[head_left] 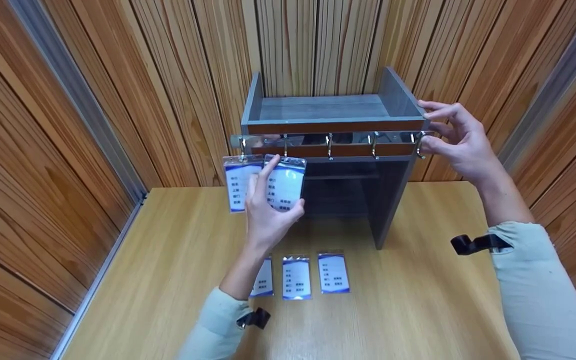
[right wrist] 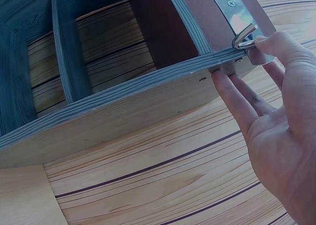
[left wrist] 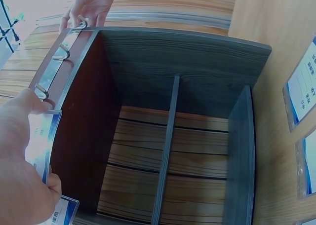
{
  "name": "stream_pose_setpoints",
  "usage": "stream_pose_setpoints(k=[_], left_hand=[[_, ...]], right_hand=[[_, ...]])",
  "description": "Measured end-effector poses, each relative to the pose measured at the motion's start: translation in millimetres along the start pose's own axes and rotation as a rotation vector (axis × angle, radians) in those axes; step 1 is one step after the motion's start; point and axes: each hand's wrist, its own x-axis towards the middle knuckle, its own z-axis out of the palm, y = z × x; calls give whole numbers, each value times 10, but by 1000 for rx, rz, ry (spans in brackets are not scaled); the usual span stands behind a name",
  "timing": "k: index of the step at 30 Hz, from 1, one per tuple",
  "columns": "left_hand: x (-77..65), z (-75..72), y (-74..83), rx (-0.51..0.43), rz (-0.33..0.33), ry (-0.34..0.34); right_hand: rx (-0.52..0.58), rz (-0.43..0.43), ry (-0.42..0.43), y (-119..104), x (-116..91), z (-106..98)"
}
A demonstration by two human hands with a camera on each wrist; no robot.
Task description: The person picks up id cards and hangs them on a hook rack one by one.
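Observation:
My left hand (head_left: pixel 270 207) pinches a clear-sleeved ID badge (head_left: pixel 288 180) printed in white and blue, its top edge right at the second hook (head_left: pixel 285 145) of a metal hook rail (head_left: pixel 350 138). Beside it another badge (head_left: pixel 235 185) hangs from the leftmost hook. In the left wrist view, thumb and fingers close on the badge's sides. My right hand (head_left: pixel 463 140) steadies the right end of a grey shelf unit (head_left: pixel 398 200). There, in the right wrist view, its thumb touches the end hook (right wrist: pixel 245 37) and its fingertips press against the shelf's side panel (right wrist: pixel 148 111).
Three more badges lie in a row on the wooden table (head_left: pixel 183 280) in front of the shelf; the middle badge (head_left: pixel 296 277) and right badge (head_left: pixel 333 272) show fully, while my left forearm partly covers the left one. Wood-plank walls (head_left: pixel 193 75) stand close behind and at both sides.

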Motion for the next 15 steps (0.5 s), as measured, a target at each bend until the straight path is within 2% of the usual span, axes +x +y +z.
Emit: stream_pose_setpoints(k=[5, 15], left_hand=[[-10, -5, 4, 2, -10, 0], [-24, 9, -26, 22, 3, 15]], right_hand=[[43, -7, -15, 21, 7, 1], [1, 4, -10, -50, 12, 50]])
